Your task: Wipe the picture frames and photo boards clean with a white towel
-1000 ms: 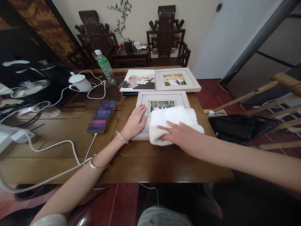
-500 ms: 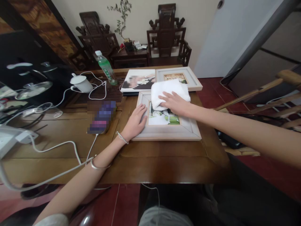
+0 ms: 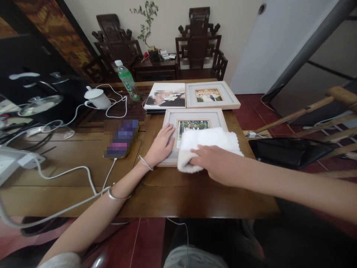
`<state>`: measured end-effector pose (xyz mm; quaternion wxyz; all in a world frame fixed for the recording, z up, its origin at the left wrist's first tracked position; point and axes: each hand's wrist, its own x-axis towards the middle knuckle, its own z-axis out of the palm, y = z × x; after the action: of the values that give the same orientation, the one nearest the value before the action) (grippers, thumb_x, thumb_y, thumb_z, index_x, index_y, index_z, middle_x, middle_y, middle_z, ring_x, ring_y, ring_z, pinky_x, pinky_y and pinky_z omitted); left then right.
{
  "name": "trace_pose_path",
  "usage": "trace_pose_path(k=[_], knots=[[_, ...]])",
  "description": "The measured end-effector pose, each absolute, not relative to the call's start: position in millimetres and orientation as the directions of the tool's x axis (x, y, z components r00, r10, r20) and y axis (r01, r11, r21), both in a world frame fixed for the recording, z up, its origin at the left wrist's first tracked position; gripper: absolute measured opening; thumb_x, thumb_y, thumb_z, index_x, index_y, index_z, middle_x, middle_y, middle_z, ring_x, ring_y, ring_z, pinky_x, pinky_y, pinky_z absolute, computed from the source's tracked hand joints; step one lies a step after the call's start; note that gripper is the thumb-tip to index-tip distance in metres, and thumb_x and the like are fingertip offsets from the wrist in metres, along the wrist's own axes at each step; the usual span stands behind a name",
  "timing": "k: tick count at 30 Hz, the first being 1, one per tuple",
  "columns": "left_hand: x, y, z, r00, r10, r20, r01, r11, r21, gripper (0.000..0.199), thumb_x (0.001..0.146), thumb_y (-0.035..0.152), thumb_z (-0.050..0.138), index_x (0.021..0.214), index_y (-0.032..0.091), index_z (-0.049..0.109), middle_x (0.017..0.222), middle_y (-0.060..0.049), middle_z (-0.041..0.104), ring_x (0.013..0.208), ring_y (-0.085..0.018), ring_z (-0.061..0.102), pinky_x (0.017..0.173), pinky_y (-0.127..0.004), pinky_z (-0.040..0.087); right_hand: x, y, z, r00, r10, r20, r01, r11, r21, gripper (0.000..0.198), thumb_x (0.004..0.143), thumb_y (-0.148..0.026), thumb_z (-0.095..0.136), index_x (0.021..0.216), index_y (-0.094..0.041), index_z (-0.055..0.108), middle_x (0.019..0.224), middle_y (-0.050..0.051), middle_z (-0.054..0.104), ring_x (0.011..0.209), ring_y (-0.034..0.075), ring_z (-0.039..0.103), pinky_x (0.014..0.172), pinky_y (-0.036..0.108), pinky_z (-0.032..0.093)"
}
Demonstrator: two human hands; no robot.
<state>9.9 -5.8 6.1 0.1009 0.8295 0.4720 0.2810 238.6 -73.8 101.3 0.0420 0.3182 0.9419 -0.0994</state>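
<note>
A light wooden picture frame lies face up on the brown table, a photo at its middle. Flat along its left border rests my left hand, fingers stretched out. My right hand grips a folded white towel, which covers the frame's lower right part and hangs slightly over its near edge. Some of the right fingers are tucked under the cloth and hidden. Just behind lie a second framed photo and a white-covered album or photo panel.
On the left are a charging phone, white cables, a lidded white cup and a green-labelled bottle. A dark pot stands farther left. To the right is a wooden chair with a black bag.
My right hand has drawn the towel toward me, from the frame's upper part to its near right edge, uncovering the top of the photo. My left hand has stayed put.
</note>
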Motion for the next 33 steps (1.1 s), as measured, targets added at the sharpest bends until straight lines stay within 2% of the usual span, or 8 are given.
trace_pose_path(k=[4,7,11,15,21,26,30,33], knots=[[9.9,-4.9,5.7,0.396,0.839,0.372,0.723,-0.535,0.437,0.046,0.095,0.03,0.037,0.133,0.009,0.052,0.144,-0.017,0.049,0.141,-0.029,0.035,0.118,-0.052,0.028,242.4,-85.9,98.0,-0.829,0.553,-0.088,0.56,0.813,-0.159,0.047,0.072,0.006,0.048,0.107,-0.019,0.067,0.109,0.01,0.067,0.096,0.023,0.062,0.08,0.034,0.046],[10.2,-4.5,4.8,0.387,0.843,0.375,0.714,-0.531,0.457,0.046,0.095,0.032,0.037,0.133,0.011,0.053,0.145,-0.015,0.049,0.141,-0.029,0.035,0.118,-0.052,0.027,242.7,-68.2,89.9,-0.825,0.56,-0.076,0.564,0.823,-0.059,0.053,0.073,0.007,0.047,0.118,-0.017,0.063,0.128,0.015,0.06,0.116,0.029,0.055,0.087,0.041,0.047],[13.0,-8.6,8.8,0.329,0.865,0.38,0.686,-0.495,0.534,0.051,0.099,0.04,0.03,0.133,0.01,0.053,0.143,-0.016,0.051,0.14,-0.027,0.038,0.118,-0.049,0.027,236.8,-27.6,83.2,-0.77,0.626,-0.123,0.615,0.78,0.113,0.06,0.077,0.006,0.045,0.131,-0.017,0.055,0.151,0.017,0.039,0.135,0.038,0.037,0.096,0.055,0.042],[15.8,-15.2,16.9,0.226,0.889,0.399,0.619,-0.447,0.646,0.06,0.101,0.049,0.021,0.141,0.011,0.044,0.147,-0.016,0.046,0.138,-0.024,0.041,0.118,-0.044,0.028,214.7,10.2,80.2,-0.776,0.627,-0.064,0.604,0.769,0.208,0.055,0.086,0.002,0.039,0.135,-0.017,0.052,0.157,0.016,0.028,0.142,0.038,0.025,0.102,0.061,0.036],[14.1,-15.1,17.6,0.175,0.874,0.454,0.59,-0.462,0.662,0.07,0.099,0.06,0.017,0.147,0.013,0.036,0.153,-0.015,0.037,0.142,-0.025,0.034,0.119,-0.043,0.024,181.5,27.7,77.6,-0.766,0.638,-0.076,0.601,0.753,0.266,0.042,0.095,-0.009,0.036,0.131,-0.015,0.057,0.157,0.016,0.026,0.142,0.04,0.022,0.102,0.067,0.031],[12.0,-11.6,13.7,0.173,0.88,0.442,0.567,-0.456,0.686,0.073,0.097,0.063,0.012,0.145,0.014,0.039,0.151,-0.015,0.041,0.14,-0.025,0.037,0.118,-0.043,0.027,180.2,-3.9,89.4,-0.792,0.588,-0.164,0.553,0.805,0.213,0.035,0.091,-0.007,0.044,0.116,-0.017,0.067,0.151,0.015,0.039,0.138,0.039,0.031,0.097,0.063,0.039],[11.2,-10.0,13.7,0.155,0.913,0.378,0.574,-0.394,0.717,0.072,0.098,0.061,0.008,0.142,0.016,0.043,0.147,-0.013,0.046,0.137,-0.024,0.042,0.116,-0.044,0.03,189.3,-41.8,97.9,-0.839,0.493,-0.229,0.494,0.867,0.058,0.039,0.083,0.0,0.052,0.115,-0.016,0.066,0.147,0.016,0.044,0.135,0.039,0.035,0.093,0.059,0.044],[11.6,-9.4,15.6,0.197,0.919,0.343,0.625,-0.387,0.678,0.067,0.1,0.056,0.011,0.135,0.015,0.051,0.144,-0.013,0.05,0.139,-0.024,0.039,0.117,-0.046,0.028,202.8,-62.5,102.7,-0.857,0.47,-0.211,0.489,0.871,-0.042,0.043,0.079,0.004,0.053,0.115,-0.016,0.065,0.142,0.016,0.049,0.131,0.036,0.042,0.093,0.057,0.045]])
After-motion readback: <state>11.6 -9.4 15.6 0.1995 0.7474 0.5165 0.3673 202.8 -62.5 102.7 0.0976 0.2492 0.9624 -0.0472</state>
